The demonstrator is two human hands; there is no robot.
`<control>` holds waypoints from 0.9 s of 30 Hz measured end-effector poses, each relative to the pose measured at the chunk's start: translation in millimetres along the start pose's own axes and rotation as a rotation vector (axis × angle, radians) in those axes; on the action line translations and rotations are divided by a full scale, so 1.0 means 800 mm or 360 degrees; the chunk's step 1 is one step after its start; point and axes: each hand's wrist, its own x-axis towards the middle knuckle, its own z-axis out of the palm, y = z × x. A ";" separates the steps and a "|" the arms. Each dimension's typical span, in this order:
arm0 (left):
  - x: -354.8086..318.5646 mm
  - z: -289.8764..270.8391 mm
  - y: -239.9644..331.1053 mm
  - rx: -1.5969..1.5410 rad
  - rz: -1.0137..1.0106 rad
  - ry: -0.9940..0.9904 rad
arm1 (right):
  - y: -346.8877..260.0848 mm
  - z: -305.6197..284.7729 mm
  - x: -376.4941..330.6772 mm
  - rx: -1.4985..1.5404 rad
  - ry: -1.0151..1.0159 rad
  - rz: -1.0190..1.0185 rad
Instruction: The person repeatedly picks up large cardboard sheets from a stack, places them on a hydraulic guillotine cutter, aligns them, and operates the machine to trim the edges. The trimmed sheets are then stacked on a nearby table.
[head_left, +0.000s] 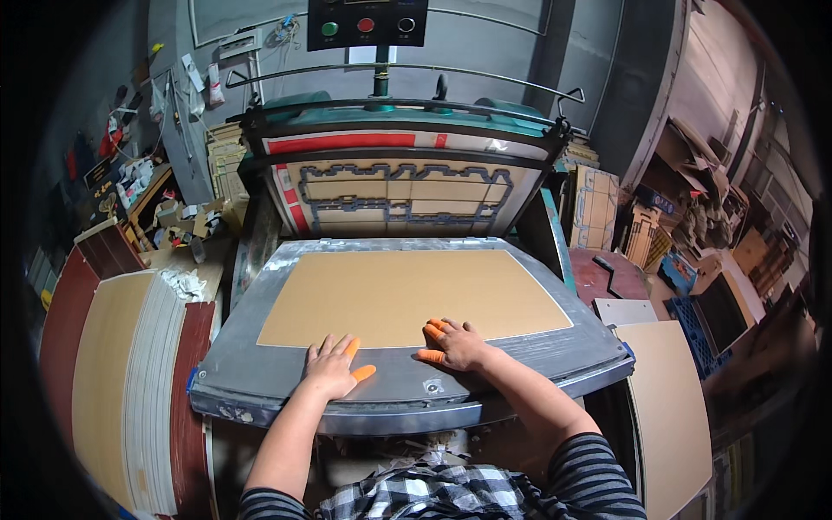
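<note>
A large tan cardboard sheet [407,295] lies flat on the grey metal bed [381,381] of a die-cutting press. My left hand [331,368] rests at the sheet's near edge, fingers spread, with orange covers on the thumb and forefinger. Farther right, my right hand [455,344] lies over the same edge, its fingers stretched out and some of them in orange covers. Neither hand grips the sheet. Behind the bed, the raised platen carries a cutting die [407,195] with dark foam strips in a stepped outline.
A control panel [367,26] with green, red and black buttons hangs above the press. At the left stands a stack of cardboard sheets [113,364] beside dark red boards [192,390]. Another tan sheet [667,407] is at the right, near a blue pallet [693,334].
</note>
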 end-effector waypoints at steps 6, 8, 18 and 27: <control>-0.001 0.000 0.000 0.0030 0.0006 -0.0029 | -0.009 -0.112 0.047 0.0010 0.0562 -0.0077; -0.002 0.005 0.000 0.0065 0.0049 0.0040 | -0.014 -0.192 0.079 -0.0002 0.1117 -0.0280; 0.004 0.011 -0.021 0.0134 0.0029 0.0078 | -0.083 -0.499 0.221 -0.0522 0.2007 0.0302; 0.017 0.010 0.005 0.0069 0.0150 0.0090 | -0.028 -0.558 0.198 -0.0224 0.1783 0.0198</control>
